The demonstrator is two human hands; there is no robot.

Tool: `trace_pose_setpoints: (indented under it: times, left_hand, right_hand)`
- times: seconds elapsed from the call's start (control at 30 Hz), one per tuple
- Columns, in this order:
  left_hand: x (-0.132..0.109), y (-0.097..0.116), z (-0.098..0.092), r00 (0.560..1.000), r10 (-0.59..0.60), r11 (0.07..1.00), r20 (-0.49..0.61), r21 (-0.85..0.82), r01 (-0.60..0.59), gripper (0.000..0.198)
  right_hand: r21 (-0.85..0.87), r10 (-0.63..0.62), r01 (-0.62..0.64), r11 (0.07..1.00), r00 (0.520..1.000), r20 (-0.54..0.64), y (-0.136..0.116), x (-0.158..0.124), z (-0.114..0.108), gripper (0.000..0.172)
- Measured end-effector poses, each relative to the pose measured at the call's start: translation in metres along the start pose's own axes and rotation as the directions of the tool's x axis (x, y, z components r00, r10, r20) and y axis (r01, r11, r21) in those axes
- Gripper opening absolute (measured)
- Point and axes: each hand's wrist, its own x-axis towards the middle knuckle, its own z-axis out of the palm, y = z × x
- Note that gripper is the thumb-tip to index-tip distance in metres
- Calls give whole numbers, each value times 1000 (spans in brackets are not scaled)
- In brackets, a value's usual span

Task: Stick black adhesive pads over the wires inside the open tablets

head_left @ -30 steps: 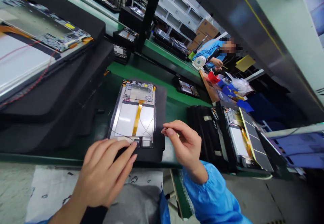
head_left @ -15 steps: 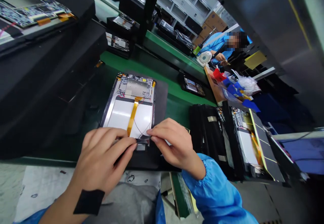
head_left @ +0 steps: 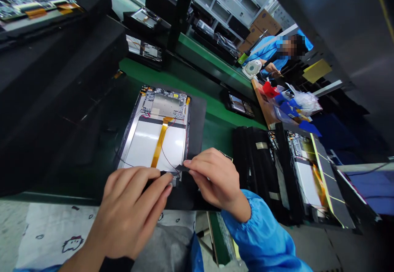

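An opened tablet lies on a black pad, with its circuit board at the far end and an orange flex strip running down over white battery cells. My right hand pinches a small piece of black tape at the tablet's near right corner. Beside it, my left hand rests on the near edge, thumb and index finger together at a small part; whether they grip it is hidden. A thin dark wire curves across the right cell towards the tape.
Black foam holders with more opened tablets stand at the right and upper left. Another tablet lies on the green bench. Beyond are a small white fan and a person in blue.
My right hand has drawn slightly right and back, and the black tape between its fingers now shows. My left hand has shifted slightly right along the near edge. The view has moved a little.
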Motion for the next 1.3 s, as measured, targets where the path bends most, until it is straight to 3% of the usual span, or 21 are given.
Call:
trace_pose_setpoints:
  times: [0.1,0.2,0.3,0.7,0.93,1.1,1.3]
  left_hand:
    - [-4,-1,3,999,-1,1000,-42,11,1,22]
    - [-7,-4,5,997,46,999,-62,21,-45,22]
    - [-8,-4,4,997,43,999,-68,2,-43,24]
    - [-9,-10,-1,992,121,993,-27,-5,-121,28]
    - [-6,-20,-9,985,165,986,46,-40,-164,32]
    - [-1,-28,-14,970,209,978,125,-42,-205,29]
    - [4,-28,-14,968,219,974,120,-85,-210,28]
  right_hand:
    - [-59,-136,139,989,989,59,5,2,3,25]
    - [-85,-299,313,946,944,141,12,4,4,19]
    - [-111,-338,366,924,917,212,17,5,2,15]
    - [44,-266,266,963,917,296,23,4,-6,36]
    - [37,-206,207,978,903,378,25,9,-14,30]
    - [155,-154,107,982,929,337,31,2,-9,27]
    - [263,-86,16,965,962,257,32,-2,1,28]
